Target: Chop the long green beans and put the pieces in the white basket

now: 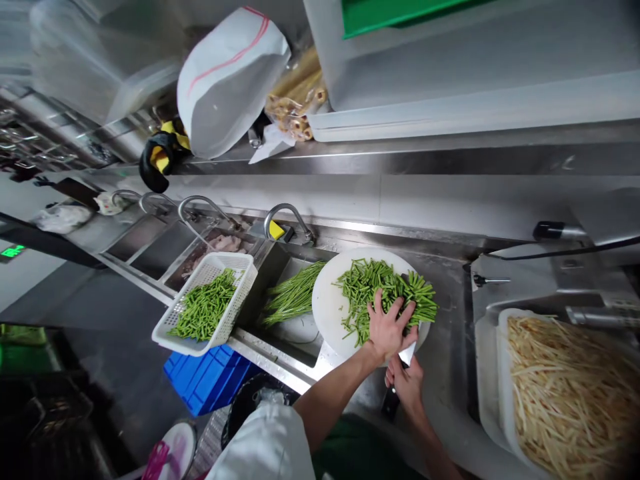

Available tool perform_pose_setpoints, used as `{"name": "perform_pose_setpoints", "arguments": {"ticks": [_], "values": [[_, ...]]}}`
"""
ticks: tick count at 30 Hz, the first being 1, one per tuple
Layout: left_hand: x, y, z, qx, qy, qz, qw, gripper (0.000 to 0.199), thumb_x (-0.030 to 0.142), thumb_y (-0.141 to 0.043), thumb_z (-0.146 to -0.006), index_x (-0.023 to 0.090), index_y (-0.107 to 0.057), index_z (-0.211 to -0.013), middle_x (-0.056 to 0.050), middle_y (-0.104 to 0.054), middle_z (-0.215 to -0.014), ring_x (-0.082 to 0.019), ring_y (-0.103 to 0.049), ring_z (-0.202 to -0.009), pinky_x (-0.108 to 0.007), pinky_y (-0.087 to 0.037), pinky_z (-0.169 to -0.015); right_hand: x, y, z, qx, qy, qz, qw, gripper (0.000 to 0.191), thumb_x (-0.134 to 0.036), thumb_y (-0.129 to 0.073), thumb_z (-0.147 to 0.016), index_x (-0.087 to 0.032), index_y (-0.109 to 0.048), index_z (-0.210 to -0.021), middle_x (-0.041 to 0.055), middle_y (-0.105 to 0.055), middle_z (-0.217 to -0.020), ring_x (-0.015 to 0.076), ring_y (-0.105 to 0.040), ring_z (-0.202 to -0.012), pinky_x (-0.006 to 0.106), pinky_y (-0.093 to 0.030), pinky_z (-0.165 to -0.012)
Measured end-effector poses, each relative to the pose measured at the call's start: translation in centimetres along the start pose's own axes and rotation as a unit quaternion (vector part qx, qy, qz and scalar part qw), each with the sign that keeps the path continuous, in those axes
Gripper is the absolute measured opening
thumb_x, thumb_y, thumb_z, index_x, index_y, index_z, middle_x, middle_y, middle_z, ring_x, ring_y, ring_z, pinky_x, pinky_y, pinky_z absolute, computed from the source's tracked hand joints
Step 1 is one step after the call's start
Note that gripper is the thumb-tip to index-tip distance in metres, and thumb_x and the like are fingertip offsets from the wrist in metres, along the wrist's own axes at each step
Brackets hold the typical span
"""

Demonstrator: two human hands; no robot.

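Note:
Cut green stems (363,287), which look like garlic scapes, are heaped on a round white cutting board (327,320). My left hand (387,330) lies over the pile with its fingers spread. Close below it, my right hand (409,383) is closed round the black handle of a knife (409,353). Part of the blade shows between the two hands; the rest is hidden by my left hand and the stems. Long uncut stems (295,293) lie in the sink left of the board. A white perforated basket (167,327) farther left holds more cut pieces.
On the right, a white tub (505,380) holds pale shreds. Curved faucets (287,208) line the wall behind the sinks. A steel shelf (400,157) with bags and bins hangs above. A blue crate (200,380) is beneath the basket.

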State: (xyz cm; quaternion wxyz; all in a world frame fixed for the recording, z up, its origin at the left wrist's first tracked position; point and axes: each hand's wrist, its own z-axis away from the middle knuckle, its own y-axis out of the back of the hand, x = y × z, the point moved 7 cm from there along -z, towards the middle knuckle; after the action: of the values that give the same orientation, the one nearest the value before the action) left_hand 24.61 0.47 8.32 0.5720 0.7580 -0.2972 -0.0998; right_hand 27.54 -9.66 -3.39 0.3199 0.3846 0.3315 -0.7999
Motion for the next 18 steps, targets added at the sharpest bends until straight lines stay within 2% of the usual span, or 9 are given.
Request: {"name": "perform_pose_setpoints", "arguments": {"ticks": [4,8,10,13,18], "values": [[-3.2,3.5,0.1,0.041,0.005,-0.009,0.999,0.06,0.052,-0.055,-0.086,0.037,-0.048,-0.144,-0.004,-0.053,-0.141,-0.049,-0.019,-0.14,-0.063,-0.04,-0.096,-0.7,-3.9,1.0,-0.026,0.025,0.005,0.999,0.06,-0.064,-0.082,-0.057,-0.027,-0.04,-0.077,-0.0149,-0.041,-0.04,0.0069,-0.036,-0.029,0.021,-0.033,-0.027],[-9.6,8.0,1.3,0.084,0.037,-0.038,0.995,0.062,0.051,-0.058,-0.085,0.038,-0.048,-0.144,-0.005,-0.053,-0.141,-0.048,-0.019,-0.141,-0.063,-0.04,-0.097,-0.1,-10.8,2.3,-0.083,0.037,0.022,0.996,0.059,-0.065,-0.079,-0.062,-0.027,-0.037,-0.078,-0.0152,-0.042,-0.04,0.0073,-0.036,-0.028,0.021,-0.034,-0.027],[-14.1,10.3,2.6,0.091,0.061,-0.052,0.993,0.064,0.051,-0.059,-0.084,0.039,-0.046,-0.146,-0.005,-0.052,-0.142,-0.048,-0.018,-0.142,-0.063,-0.039,-0.098,0.8,-15.4,3.2,-0.116,0.045,0.045,0.991,0.058,-0.065,-0.078,-0.064,-0.027,-0.037,-0.078,-0.0145,-0.043,-0.039,0.0078,-0.038,-0.028,0.021,-0.034,-0.028],[-22.3,13.9,5.5,0.087,0.108,-0.059,0.989,0.067,0.05,-0.06,-0.085,0.039,-0.042,-0.148,-0.007,-0.051,-0.144,-0.048,-0.016,-0.143,-0.064,-0.037,-0.101,3.1,-23.7,5.3,-0.18,0.058,0.082,0.978,0.054,-0.065,-0.075,-0.068,-0.027,-0.037,-0.077,-0.0135,-0.043,-0.037,0.0078,-0.038,-0.028,0.02,-0.034,-0.029],[-37.9,20.1,12.8,0.104,0.212,-0.08,0.968,0.066,0.048,-0.062,-0.084,0.039,-0.045,-0.147,-0.007,-0.051,-0.143,-0.048,-0.014,-0.144,-0.064,-0.033,-0.104,9.8,-39.2,10.2,-0.285,0.035,0.135,0.948,0.05,-0.067,-0.069,-0.071,-0.027,-0.04,-0.077,-0.0136,-0.041,-0.035,0.0082,-0.037,-0.026,0.02,-0.032,-0.028]]}}
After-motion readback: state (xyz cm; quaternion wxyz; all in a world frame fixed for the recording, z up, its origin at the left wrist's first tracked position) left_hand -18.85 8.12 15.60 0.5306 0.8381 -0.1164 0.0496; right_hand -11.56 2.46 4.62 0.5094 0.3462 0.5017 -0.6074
